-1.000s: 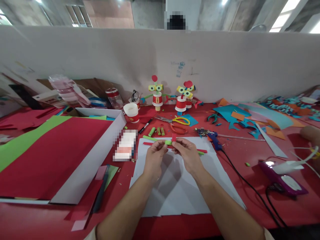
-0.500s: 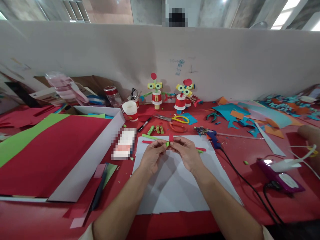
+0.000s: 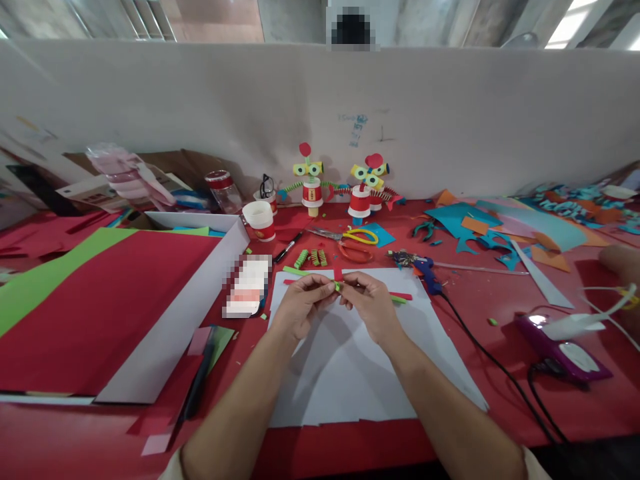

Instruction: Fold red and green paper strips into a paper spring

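Note:
My left hand [image 3: 304, 303] and my right hand [image 3: 373, 307] meet fingertip to fingertip above white paper sheets [image 3: 350, 380]. Pinched between them is a small folded piece made of a green paper strip [image 3: 338, 287] and a red paper strip [image 3: 338, 273]; the red end points away from me. Both hands are closed on it, and the fingers partly cover the folds. A long red strip end [image 3: 401, 296] shows to the right of my right hand, and a green strip end [image 3: 296, 271] lies beyond my left. Finished green folded paper springs [image 3: 301, 259] rest just past the sheets.
Scissors [image 3: 357, 236], a pen [image 3: 289, 247] and a blue glue gun [image 3: 427, 275] lie beyond the sheets. Paper-cup figures [image 3: 313, 190] stand by the partition. A box of coloured paper [image 3: 220, 267] is left; a purple power socket [image 3: 565, 353] with cables and another person's arm [image 3: 623, 263] are right.
The red strip's upright end has shifted slightly left and sits lower behind the fingers. My right fingers have rolled and changed their hold on the folded piece.

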`<action>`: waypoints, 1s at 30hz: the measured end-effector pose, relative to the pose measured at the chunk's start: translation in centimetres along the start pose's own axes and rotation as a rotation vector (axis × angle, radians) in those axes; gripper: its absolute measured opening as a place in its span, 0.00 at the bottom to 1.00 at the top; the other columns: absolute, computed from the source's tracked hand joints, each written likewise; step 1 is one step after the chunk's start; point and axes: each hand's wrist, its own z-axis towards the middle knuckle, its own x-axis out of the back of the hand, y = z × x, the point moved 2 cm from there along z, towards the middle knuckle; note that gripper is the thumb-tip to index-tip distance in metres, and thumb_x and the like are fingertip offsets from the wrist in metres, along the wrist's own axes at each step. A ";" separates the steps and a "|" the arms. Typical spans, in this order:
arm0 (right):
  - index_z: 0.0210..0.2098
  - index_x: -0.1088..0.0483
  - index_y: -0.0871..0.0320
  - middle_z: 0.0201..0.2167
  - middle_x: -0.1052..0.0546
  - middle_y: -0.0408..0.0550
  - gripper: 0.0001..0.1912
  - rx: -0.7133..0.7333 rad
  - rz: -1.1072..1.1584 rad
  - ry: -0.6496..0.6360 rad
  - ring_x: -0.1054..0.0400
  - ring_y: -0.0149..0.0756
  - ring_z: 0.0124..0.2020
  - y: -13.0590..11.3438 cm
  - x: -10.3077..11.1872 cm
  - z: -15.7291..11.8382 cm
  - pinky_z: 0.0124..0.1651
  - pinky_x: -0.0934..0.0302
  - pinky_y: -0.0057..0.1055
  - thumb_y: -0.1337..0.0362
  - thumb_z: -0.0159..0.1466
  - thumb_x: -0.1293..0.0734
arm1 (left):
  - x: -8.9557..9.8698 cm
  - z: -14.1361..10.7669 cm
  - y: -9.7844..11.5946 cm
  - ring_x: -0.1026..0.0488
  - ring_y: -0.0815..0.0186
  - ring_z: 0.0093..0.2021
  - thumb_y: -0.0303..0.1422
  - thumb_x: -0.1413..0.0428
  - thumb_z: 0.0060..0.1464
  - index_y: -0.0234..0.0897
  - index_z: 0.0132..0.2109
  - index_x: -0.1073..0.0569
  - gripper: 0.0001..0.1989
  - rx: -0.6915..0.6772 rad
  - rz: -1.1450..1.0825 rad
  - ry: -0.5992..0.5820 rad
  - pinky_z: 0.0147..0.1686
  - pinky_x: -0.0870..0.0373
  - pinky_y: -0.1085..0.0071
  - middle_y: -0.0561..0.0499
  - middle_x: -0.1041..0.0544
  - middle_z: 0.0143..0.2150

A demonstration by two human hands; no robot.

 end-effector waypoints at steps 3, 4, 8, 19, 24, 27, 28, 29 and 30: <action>0.30 0.27 0.57 0.20 0.29 0.41 0.06 0.056 -0.048 0.001 0.35 0.31 0.23 0.1 -0.1 -0.1 0.27 0.40 0.28 0.62 0.54 0.34 | 0.0 0.1 0.1 0.28 0.72 0.27 0.29 0.30 0.29 0.33 0.24 0.26 0.13 -0.016 -0.013 -0.015 0.35 0.28 0.73 0.53 0.25 0.24; 0.32 0.26 0.56 0.22 0.29 0.42 0.07 0.077 -0.065 0.006 0.34 0.31 0.23 0.2 -0.1 -0.2 0.27 0.39 0.28 0.62 0.55 0.34 | 0.0 0.1 0.1 0.27 0.71 0.27 0.29 0.30 0.30 0.33 0.24 0.26 0.13 -0.025 -0.016 -0.022 0.35 0.28 0.73 0.53 0.25 0.24; 0.37 0.25 0.55 0.29 0.28 0.44 0.11 0.186 -0.162 0.005 0.34 0.31 0.25 0.3 -0.1 -0.3 0.30 0.37 0.30 0.66 0.56 0.37 | -0.1 0.0 0.0 0.27 0.71 0.27 0.29 0.32 0.34 0.33 0.26 0.26 0.11 -0.064 -0.018 -0.038 0.37 0.28 0.72 0.54 0.24 0.25; 0.38 0.25 0.55 0.30 0.27 0.45 0.11 0.179 -0.054 0.027 0.34 0.31 0.25 0.2 -0.4 -0.4 0.29 0.36 0.30 0.58 0.58 0.34 | -0.8 -0.6 0.2 0.27 0.68 0.24 0.28 0.35 0.39 0.39 0.30 0.39 0.18 -0.217 -0.035 -0.014 0.29 0.31 0.70 0.56 0.24 0.24; 0.34 0.26 0.58 0.23 0.26 0.43 0.09 0.065 0.080 -0.047 0.33 0.31 0.25 0.5 -0.5 0.1 0.29 0.38 0.28 0.60 0.57 0.33 | -0.8 -0.4 -0.1 0.28 0.69 0.24 0.27 0.35 0.39 0.39 0.29 0.42 0.20 -0.217 -0.062 -0.020 0.30 0.32 0.71 0.59 0.28 0.20; 0.32 0.26 0.58 0.22 0.27 0.42 0.07 0.033 0.127 -0.045 0.34 0.30 0.25 0.4 -0.4 0.0 0.30 0.38 0.27 0.62 0.56 0.33 | -0.7 -0.5 -0.2 0.27 0.69 0.24 0.27 0.35 0.39 0.39 0.29 0.42 0.20 -0.220 -0.061 -0.019 0.32 0.32 0.71 0.59 0.27 0.20; 0.31 0.27 0.58 0.22 0.27 0.41 0.06 0.039 0.123 -0.036 0.34 0.30 0.25 0.4 -0.4 0.0 0.29 0.38 0.27 0.62 0.56 0.33 | -0.7 -0.5 -0.2 0.27 0.69 0.24 0.27 0.35 0.39 0.39 0.29 0.41 0.20 -0.222 -0.061 -0.026 0.31 0.32 0.70 0.58 0.26 0.21; 0.31 0.27 0.58 0.22 0.27 0.41 0.06 0.051 0.110 -0.026 0.34 0.30 0.24 0.3 -0.4 0.0 0.29 0.38 0.27 0.62 0.56 0.33 | -0.8 -0.6 -0.3 0.27 0.69 0.25 0.27 0.35 0.39 0.39 0.30 0.41 0.19 -0.222 -0.061 -0.036 0.31 0.32 0.70 0.57 0.24 0.23; 0.31 0.27 0.58 0.22 0.26 0.41 0.07 0.065 0.091 -0.018 0.34 0.30 0.24 0.3 -0.4 0.0 0.28 0.38 0.27 0.61 0.56 0.33 | -0.7 -0.6 -0.3 0.26 0.68 0.25 0.27 0.35 0.40 0.39 0.30 0.40 0.19 -0.219 -0.060 -0.048 0.32 0.32 0.69 0.56 0.23 0.25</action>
